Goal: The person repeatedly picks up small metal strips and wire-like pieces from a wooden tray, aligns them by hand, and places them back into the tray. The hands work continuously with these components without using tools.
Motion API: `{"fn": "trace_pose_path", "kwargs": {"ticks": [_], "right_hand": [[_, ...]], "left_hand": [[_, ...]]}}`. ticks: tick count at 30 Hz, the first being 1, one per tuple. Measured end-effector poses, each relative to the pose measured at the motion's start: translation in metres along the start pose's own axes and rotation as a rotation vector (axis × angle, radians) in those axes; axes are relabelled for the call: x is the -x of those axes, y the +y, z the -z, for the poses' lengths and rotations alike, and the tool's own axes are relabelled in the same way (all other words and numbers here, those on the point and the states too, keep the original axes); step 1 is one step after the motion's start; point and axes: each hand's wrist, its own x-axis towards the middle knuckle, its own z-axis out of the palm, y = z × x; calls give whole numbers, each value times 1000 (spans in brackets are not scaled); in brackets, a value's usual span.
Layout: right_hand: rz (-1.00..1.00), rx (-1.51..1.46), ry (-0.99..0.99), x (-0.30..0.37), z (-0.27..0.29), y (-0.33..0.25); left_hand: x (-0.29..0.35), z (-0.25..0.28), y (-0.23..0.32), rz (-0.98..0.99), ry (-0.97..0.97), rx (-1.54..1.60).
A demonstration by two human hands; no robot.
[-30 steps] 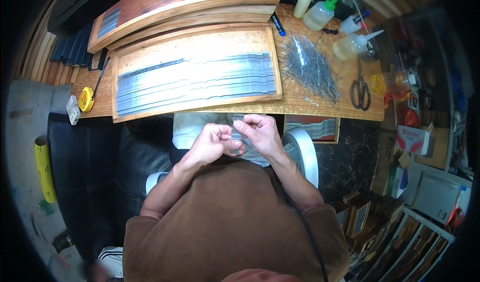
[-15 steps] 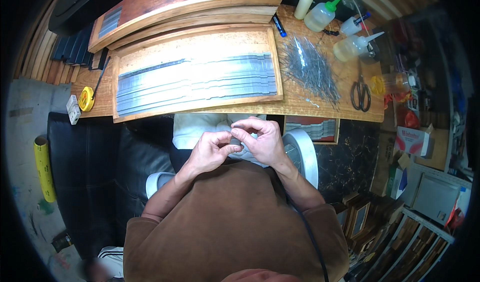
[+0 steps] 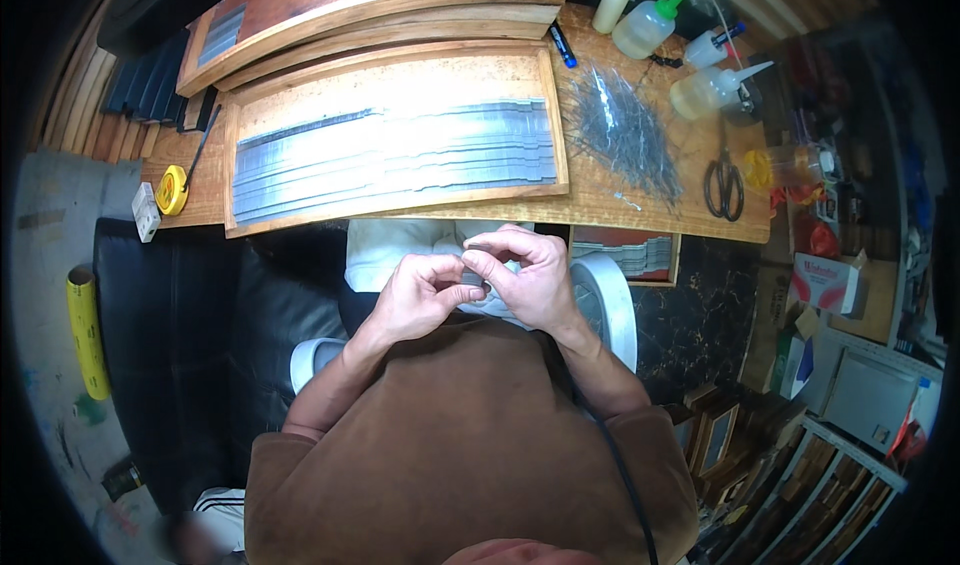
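Together, left hand [image 3: 412,297] and right hand [image 3: 533,277] tight on grey piece [image 3: 473,278], lettered box [image 3: 826,284] rightward.

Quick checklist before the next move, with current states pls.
1. Left hand has a grip on the small grey piece: ok.
2. Right hand has a grip on it too: ok.
3. Piece in full view: not ok, fingers cover most of it.
4. Single piece or several together: cannot tell.
5. Grey strips inside the wooden tray: ok.
6. Scissors apart from the pile of thin strands: ok.
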Motion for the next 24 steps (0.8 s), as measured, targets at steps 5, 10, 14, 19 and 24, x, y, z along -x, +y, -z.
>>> {"fn": "trace_pose_path", "kwargs": {"ticks": [5, 10, 14, 19, 24], "right_hand": [[14, -3, -24, -1, 2, -5], [-26, -1, -45, 0, 3, -5], [-37, -52, -78, -3, 3, 1], [-45, -81, -198, -4, 16, -19], [0, -26, -231, -2, 12, -20]], "left_hand": [[2, -3, 8, -64, 26, -6], [5, 0, 2, -35, -5, -39], [7, -3, 8, -34, 45, -1], [8, -1, 19, -8, 2, 153], [16, 4, 25, -31, -20, 58]]}}
